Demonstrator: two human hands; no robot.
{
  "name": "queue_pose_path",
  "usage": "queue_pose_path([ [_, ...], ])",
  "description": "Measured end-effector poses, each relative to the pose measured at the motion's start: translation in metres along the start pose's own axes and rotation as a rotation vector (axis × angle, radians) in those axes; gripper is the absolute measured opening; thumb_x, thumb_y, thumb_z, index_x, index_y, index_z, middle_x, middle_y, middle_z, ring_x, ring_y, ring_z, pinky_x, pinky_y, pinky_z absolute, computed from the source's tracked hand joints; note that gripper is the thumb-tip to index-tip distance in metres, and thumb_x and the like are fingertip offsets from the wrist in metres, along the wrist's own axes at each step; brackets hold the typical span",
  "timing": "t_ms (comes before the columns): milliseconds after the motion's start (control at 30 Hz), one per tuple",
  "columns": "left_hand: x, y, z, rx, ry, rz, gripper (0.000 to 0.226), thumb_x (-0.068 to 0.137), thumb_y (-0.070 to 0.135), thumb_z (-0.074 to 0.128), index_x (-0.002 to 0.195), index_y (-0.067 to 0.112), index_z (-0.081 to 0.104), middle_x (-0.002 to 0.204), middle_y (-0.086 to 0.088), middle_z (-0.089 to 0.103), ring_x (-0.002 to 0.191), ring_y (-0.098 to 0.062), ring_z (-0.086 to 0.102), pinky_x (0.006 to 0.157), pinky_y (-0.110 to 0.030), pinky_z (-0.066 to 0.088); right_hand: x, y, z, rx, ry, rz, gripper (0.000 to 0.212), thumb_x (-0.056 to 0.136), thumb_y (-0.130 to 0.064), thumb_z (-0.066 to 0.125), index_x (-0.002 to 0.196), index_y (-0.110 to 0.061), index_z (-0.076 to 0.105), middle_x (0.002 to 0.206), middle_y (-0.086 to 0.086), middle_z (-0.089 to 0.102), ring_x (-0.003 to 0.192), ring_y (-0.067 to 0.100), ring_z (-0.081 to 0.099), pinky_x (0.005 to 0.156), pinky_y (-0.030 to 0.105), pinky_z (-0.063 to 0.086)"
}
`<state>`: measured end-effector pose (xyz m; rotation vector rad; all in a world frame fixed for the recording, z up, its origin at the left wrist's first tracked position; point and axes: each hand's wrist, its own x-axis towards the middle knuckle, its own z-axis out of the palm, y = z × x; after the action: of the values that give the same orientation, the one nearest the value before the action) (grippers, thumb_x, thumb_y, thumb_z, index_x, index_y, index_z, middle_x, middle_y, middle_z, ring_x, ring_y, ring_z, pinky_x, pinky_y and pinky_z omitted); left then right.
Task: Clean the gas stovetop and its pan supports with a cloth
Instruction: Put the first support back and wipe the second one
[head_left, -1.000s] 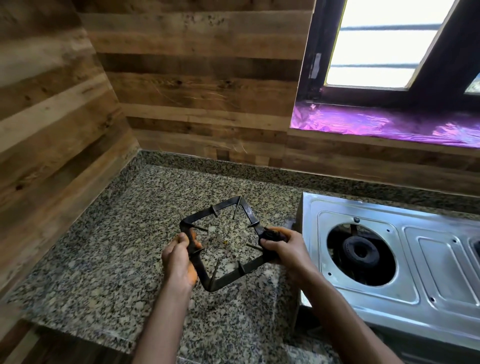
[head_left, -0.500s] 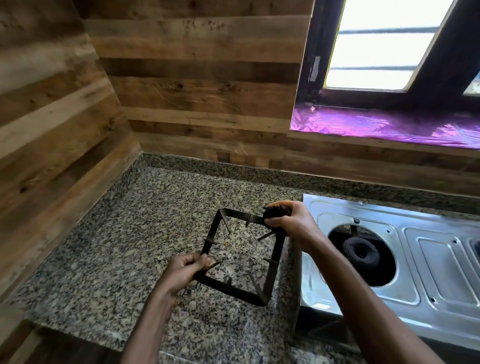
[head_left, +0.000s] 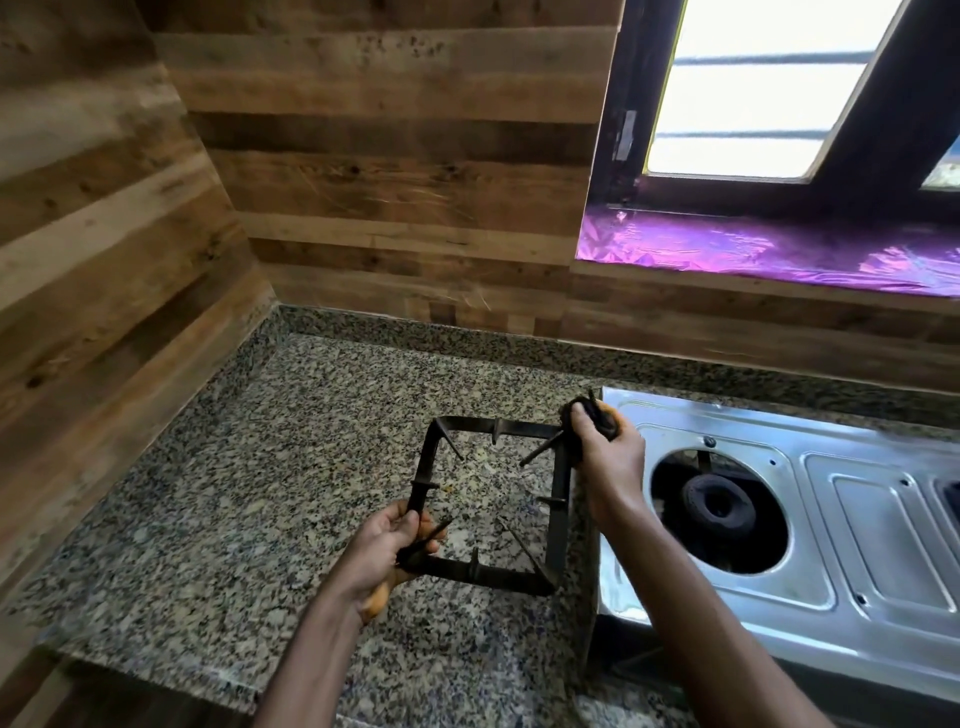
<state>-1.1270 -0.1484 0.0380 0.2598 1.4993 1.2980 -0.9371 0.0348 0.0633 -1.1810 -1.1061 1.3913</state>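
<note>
A black square pan support (head_left: 558, 525) with inward prongs is held just above the granite counter, left of the stove. My left hand (head_left: 389, 545) grips its near-left corner. My right hand (head_left: 608, 457) holds a small dark cloth (head_left: 592, 415) wrapped around the support's far-right corner. The steel gas stovetop (head_left: 857, 519) lies to the right, its left burner (head_left: 719, 506) bare, with no support on it.
The granite counter (head_left: 234, 493) runs back to wood-panelled walls on the left and behind. A window with a purple foil-covered sill (head_left: 753, 249) sits above the stove. The counter's front edge runs along the bottom left.
The pan support has been turned from a diamond orientation to square with the counter. My right hand with the cloth slid up to the far-right corner, and my left hand shifted to the near-left corner.
</note>
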Motion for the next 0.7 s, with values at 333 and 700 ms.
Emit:
queue_pose_path([
  [333, -0.004, 0.014, 0.002, 0.127, 0.012, 0.081, 0.011, 0.098, 0.003, 0.048, 0.102, 0.004, 0.058, 0.095, -0.018, 0.071, 0.070, -0.021, 0.069, 0.061, -0.031, 0.058, -0.018, 0.014, -0.003, -0.166, -0.170, -0.013, 0.054, 0.087, -0.015, 0.077, 0.137, -0.013, 0.059, 0.122, 0.004, 0.071, 0.108, 0.009, 0.068, 0.090, 0.031, 0.058],
  [700, 0.006, 0.004, -0.004, 0.049, 0.198, 0.118, 0.016, 0.101, 0.006, 0.046, 0.111, 0.000, 0.057, 0.096, -0.024, 0.066, 0.065, -0.023, 0.065, 0.064, -0.034, 0.059, -0.035, 0.030, -0.005, -0.288, -0.351, 0.179, 0.016, 0.084, -0.009, 0.078, 0.098, -0.012, 0.071, 0.096, 0.013, 0.076, 0.085, 0.023, 0.075, 0.081, 0.041, 0.062],
])
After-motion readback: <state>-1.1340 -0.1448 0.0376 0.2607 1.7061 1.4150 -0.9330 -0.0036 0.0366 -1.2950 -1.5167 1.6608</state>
